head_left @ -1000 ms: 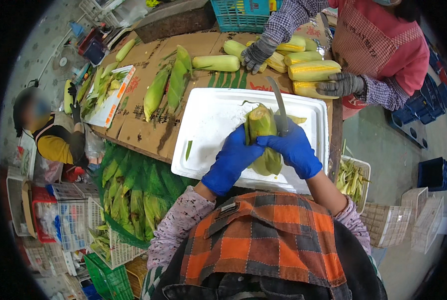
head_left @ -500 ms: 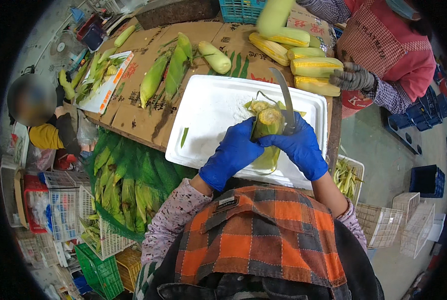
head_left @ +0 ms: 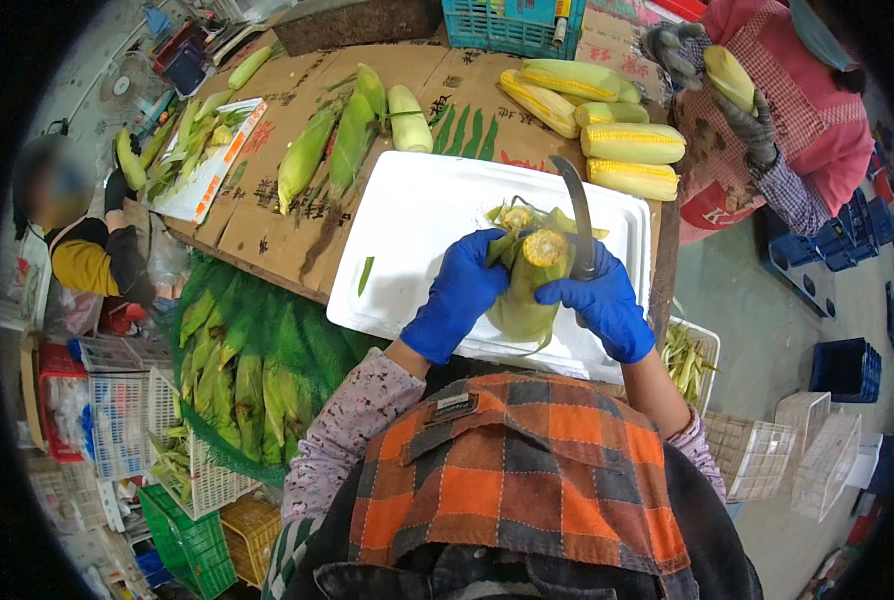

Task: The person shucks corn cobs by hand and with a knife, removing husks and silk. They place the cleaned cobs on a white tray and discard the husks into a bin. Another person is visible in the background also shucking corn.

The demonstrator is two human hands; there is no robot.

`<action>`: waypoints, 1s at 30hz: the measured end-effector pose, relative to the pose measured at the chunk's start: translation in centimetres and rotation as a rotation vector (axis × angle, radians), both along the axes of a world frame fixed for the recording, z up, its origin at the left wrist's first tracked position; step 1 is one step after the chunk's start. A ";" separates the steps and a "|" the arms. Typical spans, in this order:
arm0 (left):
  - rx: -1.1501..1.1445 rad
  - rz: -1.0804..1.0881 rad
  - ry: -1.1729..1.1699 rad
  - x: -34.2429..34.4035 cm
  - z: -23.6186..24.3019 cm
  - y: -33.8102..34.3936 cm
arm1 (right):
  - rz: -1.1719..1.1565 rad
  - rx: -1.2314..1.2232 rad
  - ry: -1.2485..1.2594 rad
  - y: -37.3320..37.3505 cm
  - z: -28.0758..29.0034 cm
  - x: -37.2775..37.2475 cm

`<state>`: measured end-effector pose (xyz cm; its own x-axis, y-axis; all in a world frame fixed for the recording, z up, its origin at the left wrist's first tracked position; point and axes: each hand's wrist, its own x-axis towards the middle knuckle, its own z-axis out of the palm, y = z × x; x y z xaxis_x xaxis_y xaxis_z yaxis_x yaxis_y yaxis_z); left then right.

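An ear of corn [head_left: 529, 308] in its green husk stands over the white foam tray [head_left: 397, 215], its cut end facing up with a ring of yellow kernels. My left hand [head_left: 459, 298], in a blue glove, is closed on the ear's left side, fingers at the husk near the cut end. In my blue-gloved right hand [head_left: 607, 312] is a knife [head_left: 574, 200], its curved blade pointing up and away. That hand's thumb rests against the ear's right side. Husk scraps and a cut-off stem end [head_left: 516, 217] lie behind the ear in the tray.
Trimmed corn ears [head_left: 633, 143] are stacked at the back right; unpeeled ears [head_left: 352, 150] lie at the back left. A co-worker [head_left: 767, 100] across the table holds an ear; another person [head_left: 87, 250] is at far left. Beside me hangs a green net [head_left: 297, 320] with husked corn.
The ear's end now shows yellow kernels instead of a pale stub. My left fingers have shifted up to the husk. The co-worker's hands have lifted an ear off to the right.
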<state>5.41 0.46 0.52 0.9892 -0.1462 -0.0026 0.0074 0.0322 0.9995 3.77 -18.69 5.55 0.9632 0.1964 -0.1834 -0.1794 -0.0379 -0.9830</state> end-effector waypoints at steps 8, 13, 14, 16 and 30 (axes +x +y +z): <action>0.027 0.151 0.038 0.4 0.3 -3.1 | -0.275 -0.335 -0.073 0.6 3.6 -1.1; -0.160 -0.016 0.057 -0.3 3.1 -3.0 | -0.323 0.107 0.001 -2.9 -1.7 2.1; -0.198 0.025 0.047 -0.1 3.1 -2.6 | -0.331 0.142 0.043 -3.3 -1.5 2.1; -0.062 0.102 -0.051 1.4 1.9 -0.6 | -0.248 0.088 0.071 -3.7 -0.2 1.5; 0.865 0.331 -0.664 0.7 2.2 2.6 | 0.015 0.644 0.031 -3.7 -2.0 2.4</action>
